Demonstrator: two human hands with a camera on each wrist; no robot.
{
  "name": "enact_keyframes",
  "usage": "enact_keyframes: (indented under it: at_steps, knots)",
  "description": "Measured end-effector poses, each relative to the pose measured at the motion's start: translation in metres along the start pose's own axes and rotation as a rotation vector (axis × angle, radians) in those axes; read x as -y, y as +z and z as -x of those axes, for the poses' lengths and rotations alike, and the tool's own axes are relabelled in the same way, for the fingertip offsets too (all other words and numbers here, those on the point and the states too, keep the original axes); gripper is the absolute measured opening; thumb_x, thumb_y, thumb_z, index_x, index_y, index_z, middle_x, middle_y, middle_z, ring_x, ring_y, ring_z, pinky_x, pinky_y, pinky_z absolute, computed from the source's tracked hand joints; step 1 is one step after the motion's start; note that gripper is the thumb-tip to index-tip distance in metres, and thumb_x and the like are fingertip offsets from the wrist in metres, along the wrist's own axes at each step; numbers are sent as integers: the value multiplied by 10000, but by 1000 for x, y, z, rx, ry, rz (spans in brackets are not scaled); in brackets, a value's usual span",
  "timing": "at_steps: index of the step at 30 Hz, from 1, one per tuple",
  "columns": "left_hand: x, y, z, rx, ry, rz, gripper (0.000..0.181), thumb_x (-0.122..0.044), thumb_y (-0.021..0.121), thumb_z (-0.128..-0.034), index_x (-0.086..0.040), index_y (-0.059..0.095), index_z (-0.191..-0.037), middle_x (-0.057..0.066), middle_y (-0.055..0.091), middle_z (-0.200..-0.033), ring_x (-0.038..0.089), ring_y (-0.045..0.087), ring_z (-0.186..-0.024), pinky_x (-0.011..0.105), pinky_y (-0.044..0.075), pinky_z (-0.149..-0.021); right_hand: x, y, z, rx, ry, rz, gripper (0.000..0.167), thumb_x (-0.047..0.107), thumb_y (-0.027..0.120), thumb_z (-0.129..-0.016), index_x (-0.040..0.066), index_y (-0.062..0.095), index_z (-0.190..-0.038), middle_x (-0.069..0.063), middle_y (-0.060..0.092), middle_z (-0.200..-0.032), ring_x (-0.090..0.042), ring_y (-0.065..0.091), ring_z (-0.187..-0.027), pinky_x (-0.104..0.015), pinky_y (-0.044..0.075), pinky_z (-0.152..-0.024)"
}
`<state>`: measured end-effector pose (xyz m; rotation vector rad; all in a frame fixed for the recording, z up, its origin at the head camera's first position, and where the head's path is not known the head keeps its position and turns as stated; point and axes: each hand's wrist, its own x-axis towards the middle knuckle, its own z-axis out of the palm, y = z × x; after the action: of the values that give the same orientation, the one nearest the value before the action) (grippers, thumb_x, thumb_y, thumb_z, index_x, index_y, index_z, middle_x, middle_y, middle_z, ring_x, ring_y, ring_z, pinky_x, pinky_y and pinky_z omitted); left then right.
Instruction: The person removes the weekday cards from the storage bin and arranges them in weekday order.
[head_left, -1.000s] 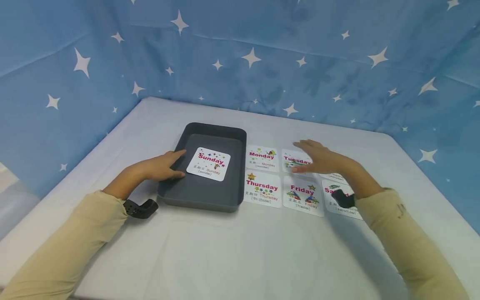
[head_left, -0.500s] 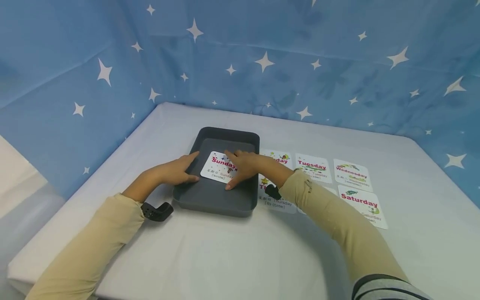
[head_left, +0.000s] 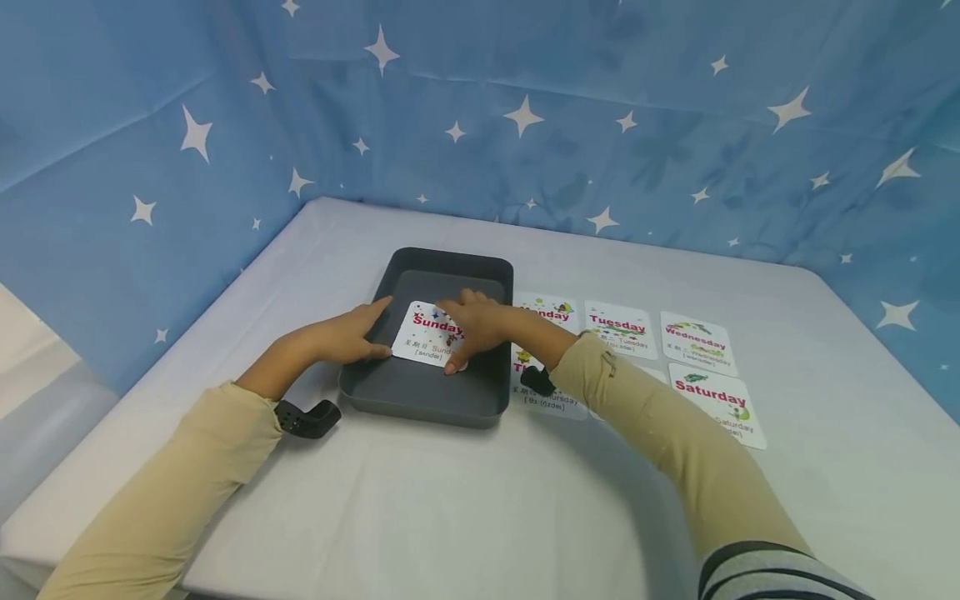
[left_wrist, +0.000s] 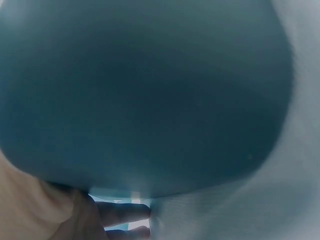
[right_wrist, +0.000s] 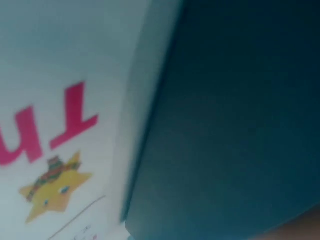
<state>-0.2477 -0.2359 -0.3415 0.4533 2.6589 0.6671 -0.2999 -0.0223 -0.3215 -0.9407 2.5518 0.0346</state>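
Observation:
In the head view, a white card printed "Sunday" (head_left: pixel 422 337) lies inside a dark grey tray (head_left: pixel 420 404). My right hand (head_left: pixel 480 327) is over the card's right side, thumb at its lower right corner and fingers at the upper edge, gripping it by these edges. That side of the card is hidden under the hand. At the tray's left wall, my left hand (head_left: pixel 341 333) rests across the rim, fingers and thumb spread. The left wrist view is filled by the tray's wall (left_wrist: pixel 150 100), with fingers (left_wrist: pixel 122 214) below it.
Several weekday cards stand in two rows right of the tray, including Tuesday (head_left: pixel 619 325), Wednesday (head_left: pixel 697 340) and Saturday (head_left: pixel 716 396). My right forearm covers Friday and part of Thursday (right_wrist: pixel 50 115). A blue starred cloth (head_left: pixel 555 125) hangs behind the white-covered table (head_left: pixel 420 517).
My right hand has moved left from above the Tuesday card to the Sunday card. The Sunday card has turned and shifted slightly left. The left hand stays at the tray's rim.

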Motion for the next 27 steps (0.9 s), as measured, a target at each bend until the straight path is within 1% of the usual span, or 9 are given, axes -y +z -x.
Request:
enact_keyframes:
  at_steps: [3,5,9,14,16,18,22,25,27]
  knots:
    - [-1,1,0,6,-4,5,829,-231,552,-899,71,-4,-1434,326,82,-1470,442,109,-1363,537,148,-1103,0,1,1,-14,-26,-3,1085,537,753,-640,209,144,-1475,-128,307,-1324,-258,354,-1133,-393,361,-949]
    - [-1,1,0,9,-13,1,837,-241,549,-901,71,-16,-1433,323,74,-1473,440,103,-1365,533,142,-1105,-1,0,2,-21,-38,17,1056,540,751,-645,223,174,-1471,-121,299,-1327,-251,346,-1105,-375,349,-913]
    - [-1,0,1,7,-28,-10,858,-252,546,-900,74,-46,-1429,308,51,-1482,432,87,-1370,525,128,-1110,-1,1,3,-5,-31,94,988,608,688,-674,241,218,-1462,-98,287,-1385,-238,323,-1140,-367,318,-901]
    - [-1,0,2,1,-29,-6,872,-248,552,-897,86,-59,-1422,302,31,-1485,430,79,-1371,524,122,-1111,1,4,3,41,-15,143,1023,689,628,-661,239,191,-1469,-82,280,-1415,-232,310,-1171,-367,305,-887]
    - [-2,2,2,4,-28,1,877,-253,554,-898,88,-61,-1421,300,28,-1486,429,77,-1371,522,120,-1112,3,6,5,33,-10,154,1020,685,635,-657,232,207,-1465,-81,294,-1407,-231,316,-1161,-368,301,-878]
    - [-2,4,1,10,-27,7,882,-263,553,-899,87,-66,-1421,297,21,-1487,426,72,-1372,519,116,-1113,4,6,10,6,-3,186,1001,664,644,-667,227,221,-1462,-82,303,-1411,-236,314,-1181,-378,290,-900]
    - [-1,4,1,14,-26,0,890,-282,550,-901,74,-77,-1424,293,21,-1489,422,71,-1374,514,116,-1115,6,-2,34,-100,-14,232,954,578,683,-689,237,232,-1458,-81,290,-1447,-261,289,-1251,-413,259,-945]
    - [0,1,2,7,-24,-5,902,-291,554,-898,64,-85,-1427,294,19,-1489,424,68,-1374,517,115,-1114,3,-14,62,-197,-36,217,919,484,720,-700,240,248,-1450,-70,297,-1458,-269,290,-1267,-428,247,-947]
    - [1,0,2,5,-16,-3,908,-292,555,-899,63,-94,-1425,294,8,-1489,426,59,-1374,523,112,-1113,0,-21,81,-243,-41,198,904,434,741,-699,241,264,-1442,-53,332,-1444,-260,318,-1242,-430,249,-937]
